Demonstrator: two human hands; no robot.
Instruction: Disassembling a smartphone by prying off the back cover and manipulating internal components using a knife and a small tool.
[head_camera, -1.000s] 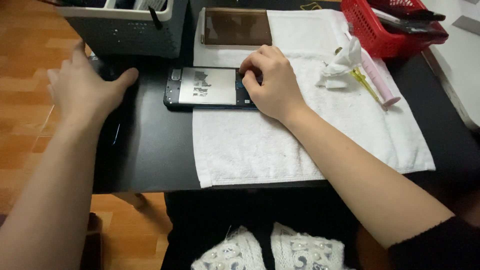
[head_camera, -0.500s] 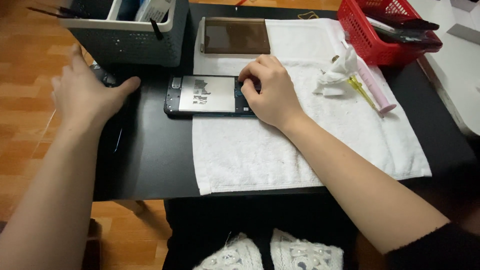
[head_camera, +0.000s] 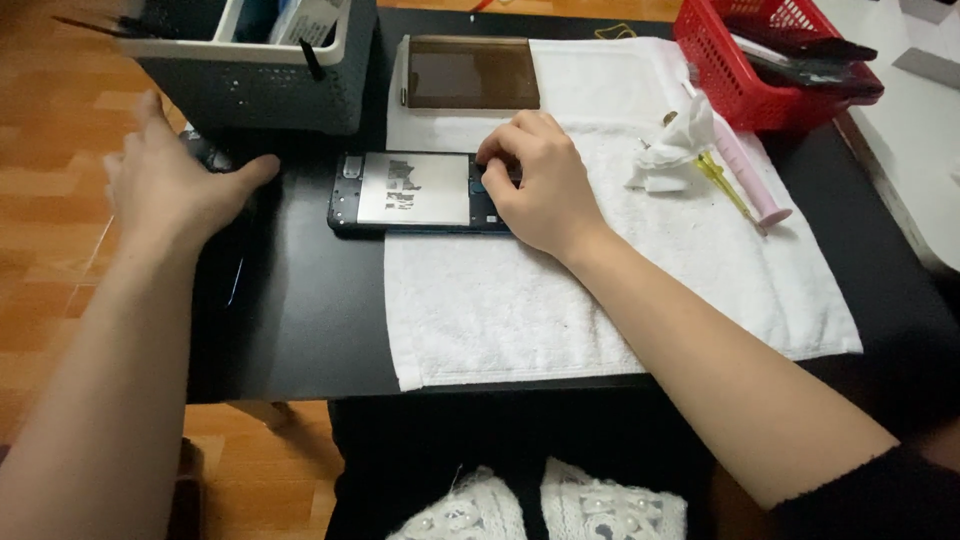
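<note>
I am watching the black table (head_camera: 300, 330), the white towel (head_camera: 560, 320), then the opened phone (head_camera: 410, 192) straddling the towel's left edge. My right hand (head_camera: 535, 180) is pinching its end; my left hand (head_camera: 175, 185) is lying spread beside it. A slip could be scratching exposed parts.

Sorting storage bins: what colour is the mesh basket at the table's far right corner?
Red; the basket shows best in the head view.
</note>
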